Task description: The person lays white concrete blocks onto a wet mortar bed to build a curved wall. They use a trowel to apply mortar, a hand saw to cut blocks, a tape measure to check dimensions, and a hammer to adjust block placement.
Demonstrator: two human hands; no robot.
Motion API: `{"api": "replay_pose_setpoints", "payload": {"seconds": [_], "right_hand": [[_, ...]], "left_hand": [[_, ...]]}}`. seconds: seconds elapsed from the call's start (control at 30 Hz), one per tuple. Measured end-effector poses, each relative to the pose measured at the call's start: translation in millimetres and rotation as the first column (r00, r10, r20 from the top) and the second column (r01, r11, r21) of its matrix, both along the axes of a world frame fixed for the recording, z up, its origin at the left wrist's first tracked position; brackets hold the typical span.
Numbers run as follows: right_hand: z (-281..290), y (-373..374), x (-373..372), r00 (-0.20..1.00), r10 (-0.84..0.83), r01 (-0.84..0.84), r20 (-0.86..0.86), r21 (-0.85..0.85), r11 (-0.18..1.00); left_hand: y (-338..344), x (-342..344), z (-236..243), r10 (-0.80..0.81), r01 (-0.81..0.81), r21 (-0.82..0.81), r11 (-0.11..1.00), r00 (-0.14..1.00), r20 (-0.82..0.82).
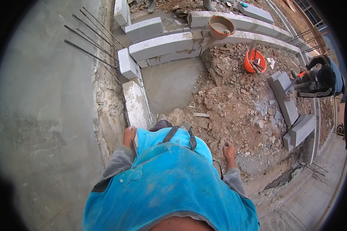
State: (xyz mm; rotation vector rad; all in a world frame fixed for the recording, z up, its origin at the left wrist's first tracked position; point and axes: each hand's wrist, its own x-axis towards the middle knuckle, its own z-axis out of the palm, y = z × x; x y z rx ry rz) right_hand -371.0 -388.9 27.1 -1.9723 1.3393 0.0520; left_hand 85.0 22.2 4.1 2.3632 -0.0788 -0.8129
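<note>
My left hand (130, 135) is low beside my hip, at the near end of a pale block (136, 106) set along the left wall. Its fingers are partly hidden, and I cannot tell if it grips the block's edge. My right hand (229, 151) hangs over the rubble with its fingers curled in; no object shows in it. Ahead of me lies a patch of smooth wet-looking grey mortar (173, 82), bordered by a low wall of light grey blocks (162, 45). On that wall stands a bucket of grey mix (221, 27).
Rebar rods (92, 36) stick out over the concrete slab (46, 115) at left. An orange bucket (254, 61) with tools stands on broken rubble (235, 96). At right, a bent-over person (322, 79) holds an orange-handled saw (295, 81) at a block (283, 94). More blocks (302, 129) lie nearer.
</note>
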Motion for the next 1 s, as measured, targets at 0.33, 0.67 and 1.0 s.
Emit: {"api": "replay_pose_setpoints", "payload": {"seconds": [0.33, 0.67, 1.0], "right_hand": [[2, -6, 2, 0.996, -0.025, 0.019, 0.081, 0.065, 0.998], [-4, 0, 2, 0.998, 0.011, -0.013, 0.058, 0.036, 0.999], [-2, -5, 3, 0.999, -0.012, 0.010, 0.031, 0.046, 0.999]], "left_hand": [[-3, 3, 9, -0.028, 0.028, 0.001, 1.000, 1.000, 0.001], [12, -2, -15, 0.047, -0.046, 0.019, 0.999, 0.998, -0.037], [3, -10, -10, 0.042, -0.042, 0.016, 0.999, 0.999, 0.005]]}}
